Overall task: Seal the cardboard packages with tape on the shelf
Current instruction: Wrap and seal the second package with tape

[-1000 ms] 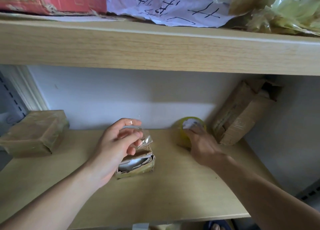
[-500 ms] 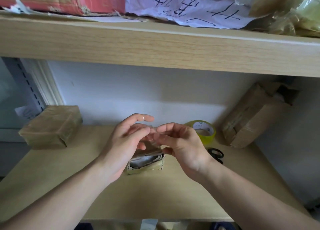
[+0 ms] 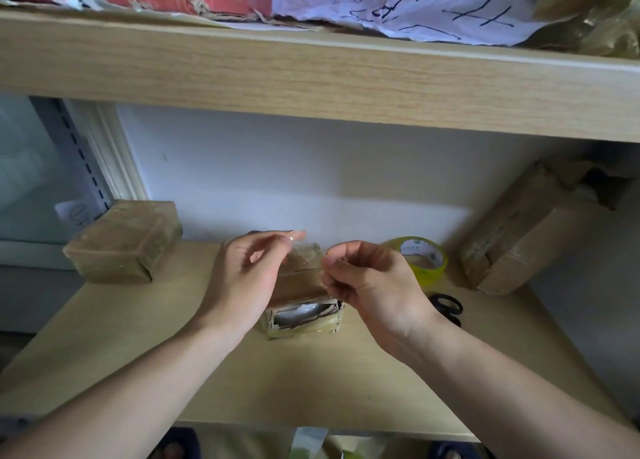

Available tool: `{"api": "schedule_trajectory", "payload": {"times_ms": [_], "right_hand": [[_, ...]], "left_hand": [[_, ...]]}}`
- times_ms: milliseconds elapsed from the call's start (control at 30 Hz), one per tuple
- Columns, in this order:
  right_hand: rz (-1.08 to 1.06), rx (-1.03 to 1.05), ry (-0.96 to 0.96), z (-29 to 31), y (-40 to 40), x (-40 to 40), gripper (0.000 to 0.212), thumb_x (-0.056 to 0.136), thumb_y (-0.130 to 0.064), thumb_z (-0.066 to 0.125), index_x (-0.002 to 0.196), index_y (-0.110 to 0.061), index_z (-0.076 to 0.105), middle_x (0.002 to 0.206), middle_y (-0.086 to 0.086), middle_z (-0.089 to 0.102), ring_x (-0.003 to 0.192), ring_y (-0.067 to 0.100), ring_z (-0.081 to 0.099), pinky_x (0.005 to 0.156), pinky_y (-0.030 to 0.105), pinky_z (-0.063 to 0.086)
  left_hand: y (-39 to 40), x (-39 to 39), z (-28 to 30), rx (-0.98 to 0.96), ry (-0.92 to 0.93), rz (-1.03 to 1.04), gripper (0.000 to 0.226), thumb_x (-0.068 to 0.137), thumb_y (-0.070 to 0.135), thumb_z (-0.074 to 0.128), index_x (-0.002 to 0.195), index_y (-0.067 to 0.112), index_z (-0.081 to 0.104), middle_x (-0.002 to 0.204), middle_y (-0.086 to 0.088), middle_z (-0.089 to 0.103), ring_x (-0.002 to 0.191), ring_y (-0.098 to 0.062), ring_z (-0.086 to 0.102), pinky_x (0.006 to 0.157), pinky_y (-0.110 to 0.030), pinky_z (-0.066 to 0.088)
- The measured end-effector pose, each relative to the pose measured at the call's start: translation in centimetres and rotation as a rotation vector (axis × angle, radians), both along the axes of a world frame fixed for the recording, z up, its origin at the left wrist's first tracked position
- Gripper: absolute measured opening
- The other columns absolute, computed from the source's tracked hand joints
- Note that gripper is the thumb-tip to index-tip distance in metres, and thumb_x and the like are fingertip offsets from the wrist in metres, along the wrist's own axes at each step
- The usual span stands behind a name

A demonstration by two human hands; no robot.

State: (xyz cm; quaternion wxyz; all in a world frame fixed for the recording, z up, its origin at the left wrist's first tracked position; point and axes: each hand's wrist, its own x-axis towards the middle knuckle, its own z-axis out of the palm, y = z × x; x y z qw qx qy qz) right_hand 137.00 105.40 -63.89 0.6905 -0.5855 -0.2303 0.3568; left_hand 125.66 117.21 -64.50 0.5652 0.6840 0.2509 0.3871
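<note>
A small cardboard package (image 3: 304, 318) with a torn front lies in the middle of the wooden shelf (image 3: 311, 389). A clear strip of tape (image 3: 304, 261) is stretched above its top. My left hand (image 3: 247, 275) pinches the strip's left end and my right hand (image 3: 367, 282) pinches its right end. The yellow tape roll (image 3: 424, 261) stands behind my right hand. The package's top is mostly hidden by my hands.
A taped brown package (image 3: 124, 242) sits at the shelf's far left. A larger open cardboard box (image 3: 526, 230) leans in the right corner. Black scissors (image 3: 448, 308) lie beside my right wrist. An upper shelf board (image 3: 311, 77) overhangs, loaded with paper and boxes.
My right hand left the tape roll and came over to the package, where it took the free end of the strip. Both hands now hold the strip spread wider.
</note>
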Motion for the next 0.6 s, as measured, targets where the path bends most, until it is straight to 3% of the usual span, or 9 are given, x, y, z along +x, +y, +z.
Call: {"api": "schedule_trajectory", "payload": {"times_ms": [100, 200, 300, 367, 433, 600], "right_hand": [[-0.028, -0.024, -0.045, 0.0, -0.2, 0.1, 0.02, 0.093, 0.006, 0.066, 0.077, -0.007, 0.068, 0.064, 0.005, 0.061, 0.072, 0.025, 0.05, 0.075, 0.036, 0.046], [-0.075, -0.06, -0.089, -0.1, -0.7, 0.7, 0.025, 0.093, 0.007, 0.065, 0.074, -0.009, 0.068, 0.062, 0.002, 0.061, 0.066, 0.02, 0.053, 0.07, 0.03, 0.05], [-0.104, -0.102, -0.151, -0.1, -1.5, 1.8, 0.018, 0.093, 0.003, 0.068, 0.079, -0.008, 0.069, 0.065, 0.001, 0.064, 0.065, 0.014, 0.059, 0.066, 0.023, 0.054], [-0.089, -0.117, -0.182, -0.1, -2.2, 2.3, 0.014, 0.092, 0.003, 0.068, 0.082, -0.007, 0.07, 0.067, 0.002, 0.064, 0.065, 0.013, 0.059, 0.064, 0.021, 0.054], [-0.07, -0.133, -0.235, 0.1, -2.8, 2.7, 0.012, 0.091, 0.003, 0.069, 0.083, -0.006, 0.07, 0.067, 0.003, 0.062, 0.064, 0.012, 0.058, 0.063, 0.02, 0.054], [-0.058, -0.126, -0.309, 1.0, -3.7, 3.6, 0.007, 0.091, 0.002, 0.07, 0.087, -0.002, 0.07, 0.067, 0.002, 0.06, 0.065, 0.013, 0.055, 0.066, 0.023, 0.053]], "left_hand": [[0.0, 0.1, -0.3, 0.026, 0.023, 0.02, 0.026, 0.1, 0.014, 0.059, 0.102, 0.033, 0.077, 0.087, 0.017, 0.077, 0.079, 0.003, 0.066, 0.071, -0.007, 0.045], [1.6, -0.4, -0.8, 0.015, 0.028, 0.122, 0.035, 0.098, 0.022, 0.059, 0.131, 0.034, 0.061, 0.089, -0.001, 0.075, 0.076, -0.008, 0.069, 0.073, -0.02, 0.049], [4.2, -1.8, -2.3, 0.335, 0.37, 0.095, 0.042, 0.096, 0.038, 0.06, 0.136, 0.042, 0.051, 0.103, 0.007, 0.068, 0.089, -0.006, 0.067, 0.085, -0.027, 0.051], [4.6, -2.4, -3.7, 0.361, 0.621, -0.048, 0.044, 0.094, 0.059, 0.056, 0.136, 0.047, 0.049, 0.117, 0.013, 0.062, 0.101, -0.006, 0.064, 0.093, -0.032, 0.051], [4.5, -2.4, -5.0, 0.334, 0.756, -0.158, 0.057, 0.088, 0.074, 0.052, 0.14, 0.053, 0.042, 0.126, 0.012, 0.055, 0.114, -0.009, 0.059, 0.101, -0.035, 0.048], [4.6, -1.4, -6.5, 0.288, 0.672, -0.17, 0.056, 0.09, 0.057, 0.065, 0.139, 0.06, 0.04, 0.124, 0.012, 0.051, 0.102, -0.008, 0.066, 0.099, -0.039, 0.053]]}}
